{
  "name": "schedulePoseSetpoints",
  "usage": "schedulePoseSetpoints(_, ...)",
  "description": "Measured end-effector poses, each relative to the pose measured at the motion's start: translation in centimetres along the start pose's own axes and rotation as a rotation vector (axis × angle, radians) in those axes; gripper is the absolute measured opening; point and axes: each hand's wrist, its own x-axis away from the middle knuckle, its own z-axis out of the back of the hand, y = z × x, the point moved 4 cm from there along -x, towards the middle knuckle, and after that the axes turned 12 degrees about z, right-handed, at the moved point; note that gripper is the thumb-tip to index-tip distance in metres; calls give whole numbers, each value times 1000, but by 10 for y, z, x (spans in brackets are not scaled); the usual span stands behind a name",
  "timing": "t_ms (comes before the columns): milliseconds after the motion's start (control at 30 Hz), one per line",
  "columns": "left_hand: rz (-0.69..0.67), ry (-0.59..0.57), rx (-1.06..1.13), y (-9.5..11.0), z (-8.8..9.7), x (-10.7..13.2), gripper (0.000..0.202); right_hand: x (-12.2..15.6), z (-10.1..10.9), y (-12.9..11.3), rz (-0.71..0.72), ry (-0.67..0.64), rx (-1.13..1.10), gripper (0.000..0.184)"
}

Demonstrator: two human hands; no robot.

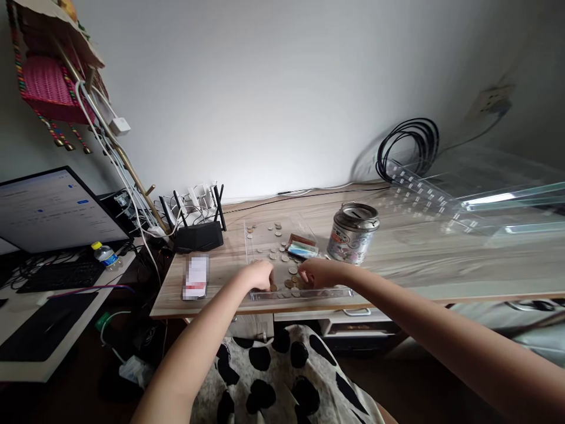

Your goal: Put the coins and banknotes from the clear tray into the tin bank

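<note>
A clear plastic tray [256, 221] lies on the wooden desk, with several coins [292, 270] scattered over its bottom. My left hand [259, 274] reaches into the tray's near left part, its fingers closed and pointing down against a coin [273, 287]. To the right, my right hand [320, 272] is low over the tray with its fingers curled; its fingertips are among the coins, and what they hold is hidden. Just beyond the right hand, a small card holder [302, 246] with a brown edge and bluish cards lies in the tray. A printed metal coin tin [353, 232] with a slotted lid stands right of the tray.
A phone [196, 277] lies left of the tray, near a black router [198, 237]. Coiled black cable [408, 147] leans on the wall. Clear plastic panels [507, 200] occupy the right side. A laptop [62, 212] and a small bottle [106, 255] are on the left desk.
</note>
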Motion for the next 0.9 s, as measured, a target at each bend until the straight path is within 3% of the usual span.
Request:
schedulePoseSetpoints(133, 13, -18, 93, -7, -9, 0, 16, 3, -4, 5, -29, -52, -82, 18)
schedulePoseSetpoints(200, 16, 55, 259, -11, -11, -3, 19, 2, -6, 11, -15, -48, -145, 14)
schedulePoseSetpoints(267, 27, 202, 569, -14, -9, -8, 19, -2, -5, 19, -37, 6, -238, 9)
schedulePoseSetpoints(333, 80, 337, 1038, -17, -9, -13, 15, -9, 3, 23, -88, 154, -358, 9)
schedulePoseSetpoints(367, 122, 323, 1315, -17, -12, -15, 13, -13, 10, 22, -107, 251, -418, 12)
schedulePoseSetpoints(433, 162, 79, 1838, -7, -22, -20, 20, -21, 27, 12, -99, 419, -506, 17)
schedulePoseSetpoints(500, 123, -170, 2211, 7, -25, -18, 25, -29, 44, -6, -37, 492, -542, 22)
schedulePoseSetpoints(533, 90, -205, 2344, 10, -24, -15, 24, -31, 52, -15, -10, 528, -534, 24)
schedulePoseSetpoints(667, 122, 55, 2675, -6, -21, 2, 20, -23, 63, -29, -83, 736, -281, 22)
schedulePoseSetpoints(733, 134, 129, 2728, -19, -20, 10, 17, -22, 45, -28, -104, 574, -152, 22)
schedulePoseSetpoints(833, 88, 136, 2728, -32, -19, 14, 16, -26, 10, -28, -40, 266, -36, 32)
schedulePoseSetpoints(900, 68, 110, 2716, -33, -22, 11, 17, -29, -2, -29, -21, 214, 9, 23)
